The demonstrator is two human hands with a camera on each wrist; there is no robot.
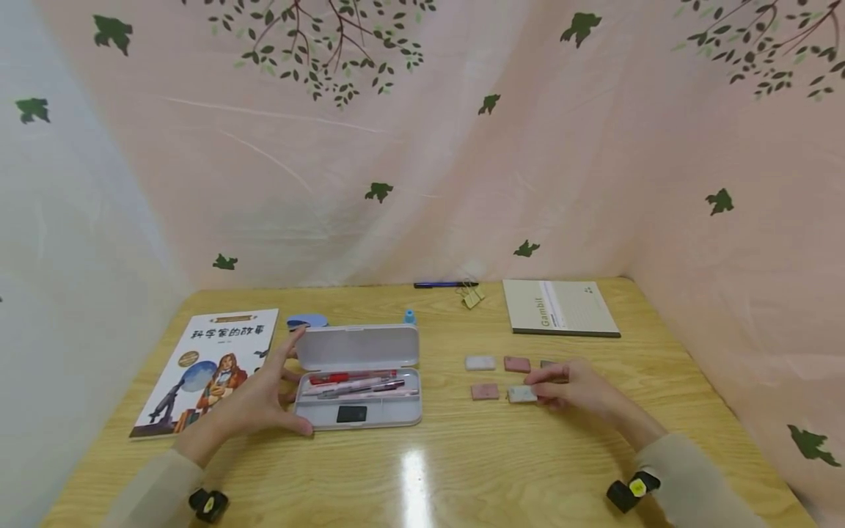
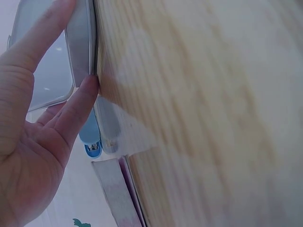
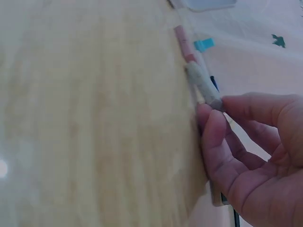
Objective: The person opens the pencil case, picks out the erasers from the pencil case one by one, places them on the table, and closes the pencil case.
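A white pencil case [image 1: 359, 423] lies open with its lid raised. Inside are several pens [image 1: 359, 386] and a small black block [image 1: 352, 414]. My left hand [image 1: 260, 400] grips the case's left end, thumb at the front edge and fingers at the side and back. On the right, my right hand [image 1: 573, 389] pinches a pale, eraser-like block [image 1: 522, 394] between thumb and fingertips. Around it lie a white block [image 1: 480, 363], a pink block [image 1: 517, 364] and another pink block [image 1: 485, 391]. A dark block [image 1: 546, 363] is partly hidden behind the right hand.
A picture book [image 1: 205, 367] lies on the left. Behind the pencil case are a blue stapler [image 2: 90, 130] and a small blue bottle-like item [image 1: 410, 317]. Farther back sit a pen [image 1: 442, 284], a gold binder clip [image 1: 472, 296] and a notebook [image 1: 561, 308].
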